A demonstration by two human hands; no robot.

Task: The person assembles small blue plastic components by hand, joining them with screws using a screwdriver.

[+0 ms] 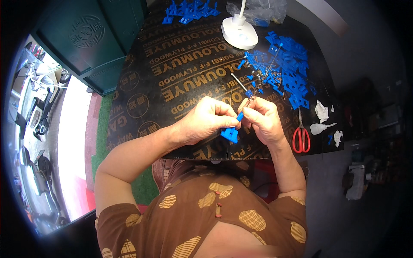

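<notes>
Both my hands meet above the table's near edge. My left hand (pixel 211 120) pinches a blue plastic piece (pixel 230 134), whose wide slotted end hangs below the fingers. At its narrow upper end, the closed fingertips of my right hand (pixel 263 120) press close to my left fingertips. Whatever small thing those right fingers grip is mostly hidden. A thin metal shaft with a blue end (pixel 242 86) sticks out just beyond my right fingers, looking like a screwdriver. Whether it is held or lies on the table, I cannot tell.
Blue plastic parts (pixel 292 64) and small metal pieces heap at the right; more blue parts (pixel 191 10) lie at the far left. A white lamp base (pixel 239 33) stands between them. Red-handled scissors (pixel 301 139), a white nozzle bottle (pixel 320 127) and crumpled tissue (pixel 321 111) lie right.
</notes>
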